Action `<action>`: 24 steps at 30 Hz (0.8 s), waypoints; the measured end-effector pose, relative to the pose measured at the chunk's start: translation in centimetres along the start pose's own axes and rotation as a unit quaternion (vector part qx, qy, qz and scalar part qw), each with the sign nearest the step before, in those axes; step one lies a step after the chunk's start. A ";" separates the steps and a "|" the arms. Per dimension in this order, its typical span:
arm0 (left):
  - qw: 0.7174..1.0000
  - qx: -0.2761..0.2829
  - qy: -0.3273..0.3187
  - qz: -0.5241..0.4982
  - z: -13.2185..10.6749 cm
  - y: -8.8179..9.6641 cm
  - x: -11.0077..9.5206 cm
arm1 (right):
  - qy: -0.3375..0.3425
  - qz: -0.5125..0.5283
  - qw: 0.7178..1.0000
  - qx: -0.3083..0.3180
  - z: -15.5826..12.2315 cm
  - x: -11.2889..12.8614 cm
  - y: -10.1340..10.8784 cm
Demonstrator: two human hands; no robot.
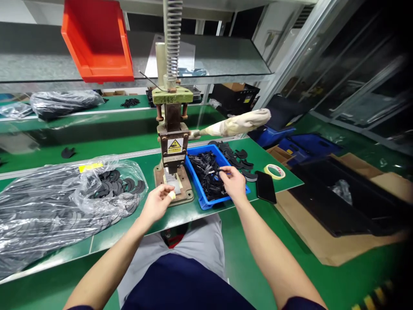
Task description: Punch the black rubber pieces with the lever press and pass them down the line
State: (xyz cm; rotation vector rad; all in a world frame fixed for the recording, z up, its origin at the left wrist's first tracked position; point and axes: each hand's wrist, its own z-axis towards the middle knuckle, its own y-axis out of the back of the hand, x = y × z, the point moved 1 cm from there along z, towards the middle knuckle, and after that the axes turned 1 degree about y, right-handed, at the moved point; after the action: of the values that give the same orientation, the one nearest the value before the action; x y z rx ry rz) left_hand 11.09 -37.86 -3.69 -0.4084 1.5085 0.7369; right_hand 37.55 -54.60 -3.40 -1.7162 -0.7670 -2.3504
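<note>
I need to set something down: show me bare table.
Bare green table shows narrowly between bag and press, and at the corner beside tape and phone. Crowded around the blue tray, hemmed by press, phone, black pieces.

At the front edge of the bench [103, 238], the left grip [157, 203] hides part of the press base [186, 185], and whether its fingertips hold anything cannot be told. The right grip [234, 183] covers the right side of the blue tray [209, 204]; against the black parts [204, 170], what its fingertips touch is unclear. At the bench's left end, the plastic bag [41, 215] runs out of view. The spring [174, 30] and orange bin [97, 47] are cut off above. The warning label [175, 145] has lettering too small to read. Beyond the bench's right corner, a striped thing [369, 299] is blurred.
</note>
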 end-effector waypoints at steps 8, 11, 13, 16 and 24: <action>0.967 0.073 -0.240 0.039 -2.0 -3.4 -3.1 | -0.131 0.285 0.947 0.072 -9.0 4.0 -3.3; 0.954 0.072 -0.286 0.053 -2.6 -3.6 -3.1 | -0.177 0.325 0.922 0.111 -11.9 4.5 -4.7; 0.958 0.060 -0.274 0.055 -3.0 -3.4 -2.4 | -0.197 0.332 0.914 0.128 -13.0 4.4 -5.3; 0.980 0.038 -0.191 0.035 -3.5 -3.0 -0.7 | -0.204 0.319 0.914 0.146 -14.0 3.9 -5.7; 0.991 0.054 0.025 -0.121 -5.2 -3.2 2.2 | -0.152 0.229 0.950 0.151 -15.9 2.9 -5.8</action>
State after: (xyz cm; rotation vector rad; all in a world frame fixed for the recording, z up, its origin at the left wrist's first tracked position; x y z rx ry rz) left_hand 9.15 -43.19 -6.72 -0.5206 1.5054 0.4556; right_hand 20.74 -56.55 -6.19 -1.8883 -0.6381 -1.6017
